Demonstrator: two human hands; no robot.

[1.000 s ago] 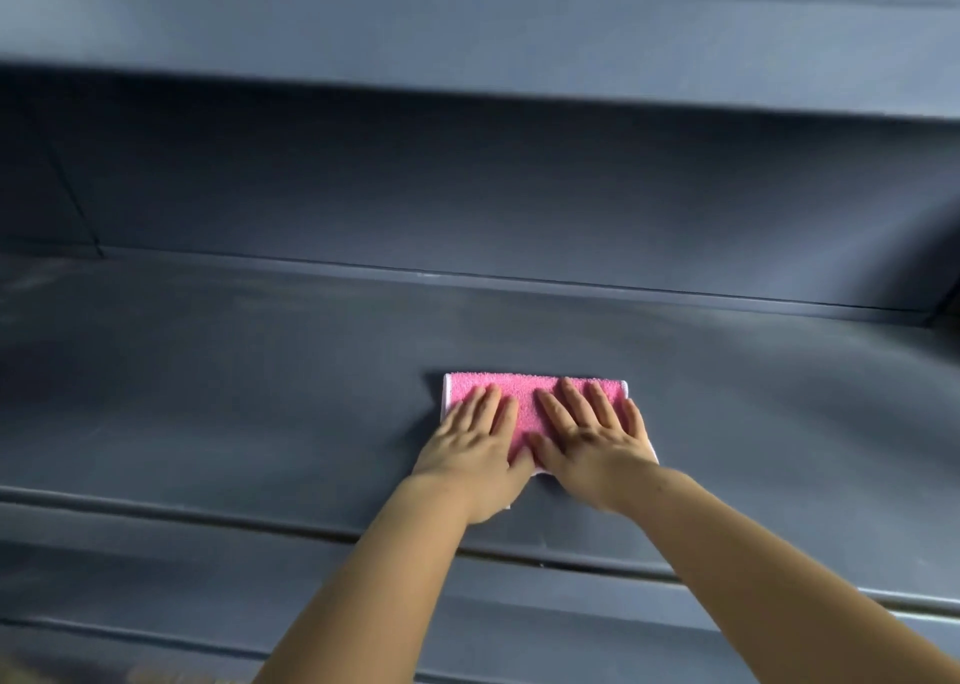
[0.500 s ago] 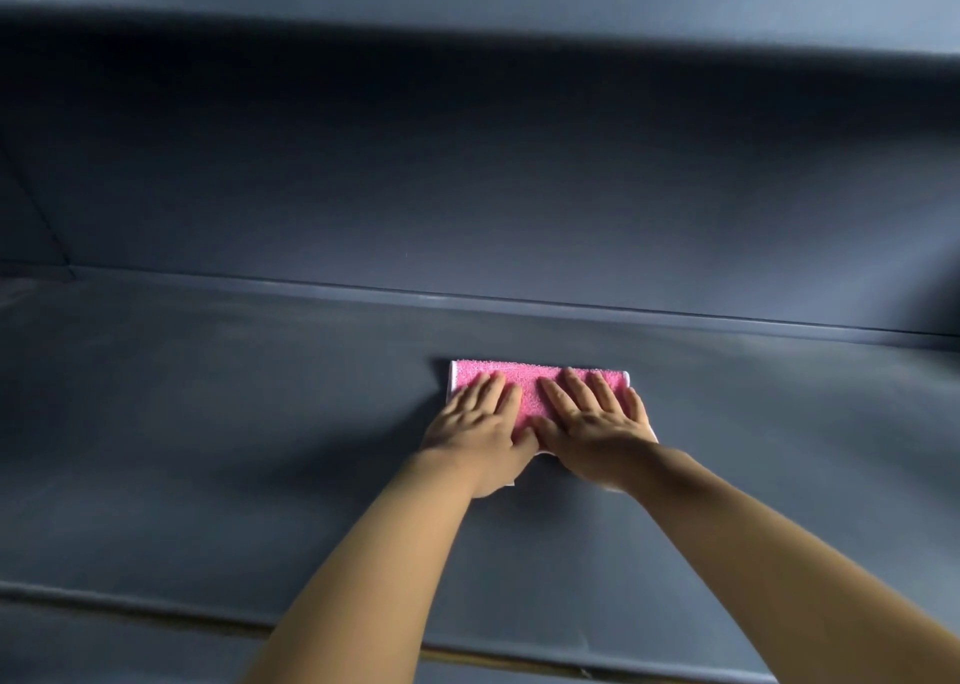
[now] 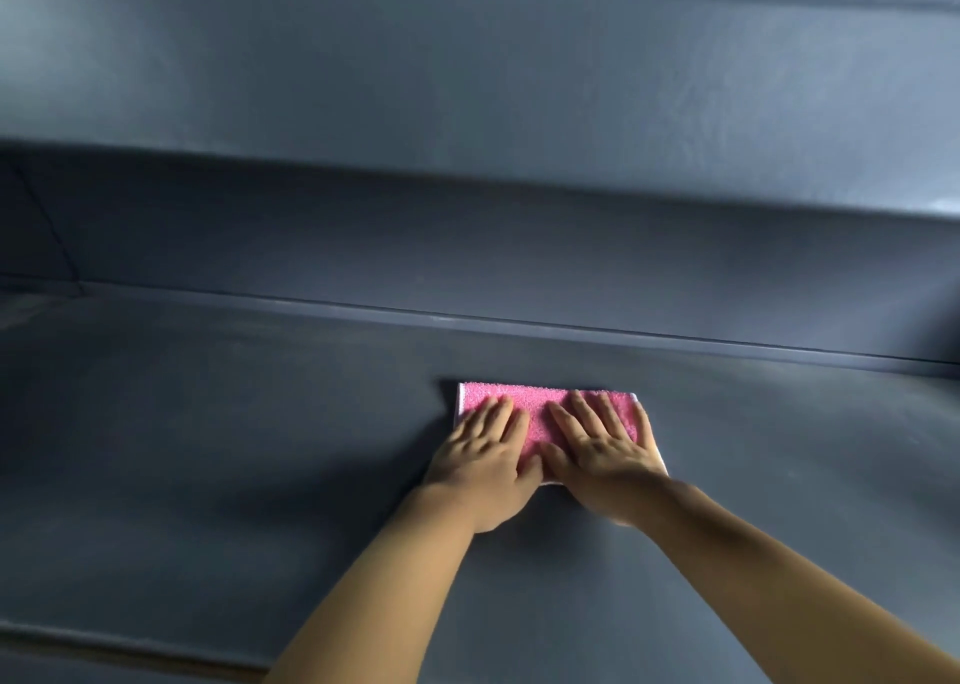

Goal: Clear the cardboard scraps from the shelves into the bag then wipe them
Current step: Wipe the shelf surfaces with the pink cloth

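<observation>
Nearest to us runs the front lip (image 3: 93, 634) of a dark grey shelf (image 3: 208, 475), crossing the lower left corner of the view. Over it two bare forearms reach in. The left forearm (image 3: 384, 590) rises from the bottom middle and the right forearm (image 3: 779, 569) comes in from the lower right corner. They lead to the hands, which lie side by side on a pink cloth (image 3: 540, 416).

The left hand (image 3: 480, 462) is laid flat, palm down, its fingers straight and close together, pressing on the left half of the cloth. The right hand (image 3: 602, 455) is flat in the same way, fingers straight and slightly spread, pressing on the right half. Neither hand curls round anything. The two thumbs come together at the near edge of the cloth, but we cannot tell whether they touch.

The cloth is folded into a rectangle, with a pale border showing at its left end and near right corner. It lies flat on the shelf, about midway between the front lip and the back edge (image 3: 519, 322), a little right of the middle of what we see.

Beyond it a strip of shelf runs to that back edge, where a dark back panel (image 3: 467, 262) stands. Above the panel an upper shelf (image 3: 467, 86) spans the whole width, lighter grey and somewhat blurred.
</observation>
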